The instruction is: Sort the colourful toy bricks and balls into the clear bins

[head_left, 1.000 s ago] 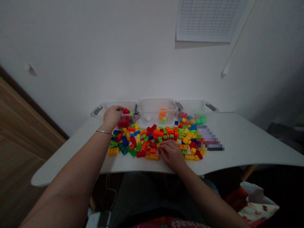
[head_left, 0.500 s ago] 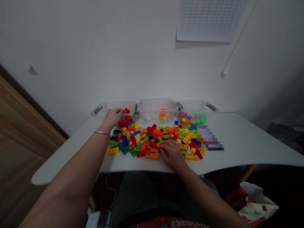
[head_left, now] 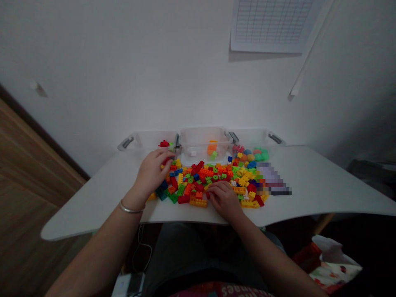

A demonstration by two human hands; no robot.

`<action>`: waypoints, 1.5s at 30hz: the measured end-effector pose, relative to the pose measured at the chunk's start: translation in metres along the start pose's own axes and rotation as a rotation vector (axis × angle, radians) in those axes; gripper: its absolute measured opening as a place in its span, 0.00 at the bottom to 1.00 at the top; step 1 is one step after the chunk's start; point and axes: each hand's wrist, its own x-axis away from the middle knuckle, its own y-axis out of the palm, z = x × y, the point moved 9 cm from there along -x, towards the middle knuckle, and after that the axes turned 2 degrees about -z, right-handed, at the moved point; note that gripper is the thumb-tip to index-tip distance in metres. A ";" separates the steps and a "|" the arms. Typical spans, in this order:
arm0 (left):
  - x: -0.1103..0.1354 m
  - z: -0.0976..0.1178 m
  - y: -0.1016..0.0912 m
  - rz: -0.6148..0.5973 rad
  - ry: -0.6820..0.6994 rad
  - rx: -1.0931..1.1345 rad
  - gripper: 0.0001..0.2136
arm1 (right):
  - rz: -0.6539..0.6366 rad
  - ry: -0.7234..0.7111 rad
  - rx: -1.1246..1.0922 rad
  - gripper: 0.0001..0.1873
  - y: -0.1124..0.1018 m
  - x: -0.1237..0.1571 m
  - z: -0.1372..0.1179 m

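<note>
A heap of coloured building bricks (head_left: 210,181) lies on the white table (head_left: 315,181). My left hand (head_left: 153,171) hovers over the heap's left end with its fingers curled down among the bricks; whether it grips one is hidden. My right hand (head_left: 224,198) rests on the front of the heap, fingers bent onto a yellow brick (head_left: 198,202) area. Behind the heap stand three clear bins: the left bin (head_left: 148,142) holds red bricks (head_left: 163,144), the middle bin (head_left: 204,144) holds orange and green pieces, the right bin (head_left: 256,142) holds round coloured pieces.
The bins stand against the white wall. A blurred flat object (head_left: 274,181) lies right of the heap. A wooden panel (head_left: 27,173) is on the left. A patterned bag (head_left: 331,264) sits on the floor at the right, below the table's edge.
My left hand has pulled back from the left bin, leaving a red brick there, and come down onto the heap's left end. My right hand has stayed put.
</note>
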 end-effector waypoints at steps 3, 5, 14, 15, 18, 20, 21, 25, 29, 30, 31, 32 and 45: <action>0.027 0.009 0.007 -0.136 -0.041 -0.213 0.14 | 0.003 -0.004 0.002 0.07 -0.001 0.000 -0.001; 0.046 0.003 0.010 -0.189 -0.142 -0.357 0.15 | -0.004 -0.003 0.004 0.08 -0.001 0.000 -0.002; 0.085 -0.011 0.033 -0.290 -0.309 -0.506 0.15 | -0.008 -0.001 0.014 0.07 0.001 0.000 -0.001; 0.084 -0.009 0.032 -0.275 -0.297 -0.516 0.15 | -0.011 -0.001 0.014 0.07 0.002 0.000 0.000; 0.083 -0.007 0.031 -0.240 -0.282 -0.514 0.15 | -0.014 0.001 0.010 0.07 0.002 0.000 0.000; 0.083 -0.009 0.030 -0.228 -0.288 -0.500 0.15 | -0.014 0.005 0.005 0.07 0.001 0.000 0.000; 0.083 -0.010 0.031 -0.226 -0.290 -0.492 0.15 | -0.014 0.007 0.003 0.07 0.001 0.000 0.000; 0.084 -0.013 0.032 -0.223 -0.305 -0.470 0.15 | -0.014 0.013 0.002 0.08 0.000 -0.001 -0.001; 0.082 -0.013 0.033 -0.233 -0.304 -0.460 0.15 | -0.013 0.016 0.000 0.08 0.000 -0.001 -0.001; 0.082 -0.014 0.032 -0.230 -0.307 -0.466 0.15 | -0.014 0.017 0.000 0.08 0.000 -0.001 -0.001; 0.081 -0.015 0.032 -0.221 -0.310 -0.476 0.15 | -0.015 0.016 0.000 0.08 0.000 -0.001 -0.001; 0.081 -0.015 0.030 -0.207 -0.313 -0.490 0.15 | -0.016 0.015 0.001 0.08 0.001 -0.001 -0.001; 0.083 -0.023 0.037 -0.309 -0.324 -0.524 0.15 | -0.011 0.007 -0.003 0.08 0.001 0.000 0.001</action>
